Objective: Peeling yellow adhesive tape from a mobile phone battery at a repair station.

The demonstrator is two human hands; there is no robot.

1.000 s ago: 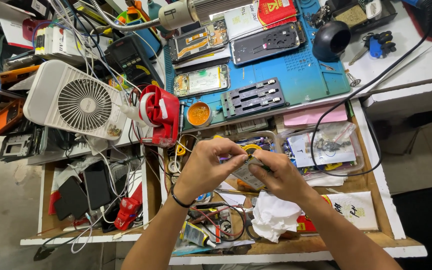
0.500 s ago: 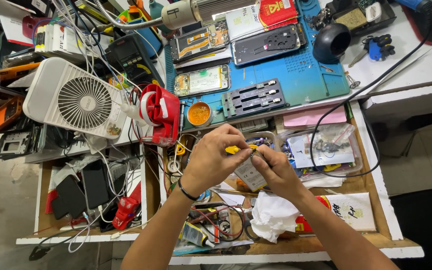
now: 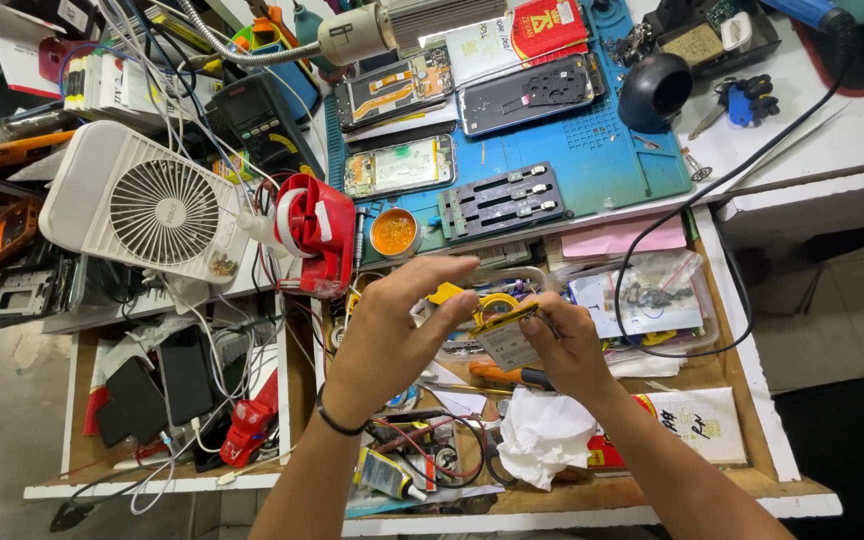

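- While the right hand (image 3: 567,345) pinches a small flat rectangular part (image 3: 505,340) by its right end, thumb and fingers pressed together on it, the left hand (image 3: 392,335) hovers just beside it with fingers spread and loosely curled, the thumb tip touching or nearly touching the yellow upper edge.
- That flat part, pale grey with a yellow strip, lies between the two hands; its long axis tilts from lower left up to upper right, and the left fingers sit just left of it and above.
- Both hands are held above an open wooden drawer (image 3: 742,440) at the bench's front edge.
- Inside the drawer lie yellow tape rolls (image 3: 497,302), an orange-handled screwdriver (image 3: 497,375), a crumpled white tissue (image 3: 542,435), a glue tube (image 3: 387,478), looped wires and a clear tray (image 3: 652,300) of bagged small parts.
- Further back, on the bench top, a blue work mat (image 3: 602,170) carries opened phones and a dark fixture; a white fan (image 3: 147,205) stands toward the left edge.
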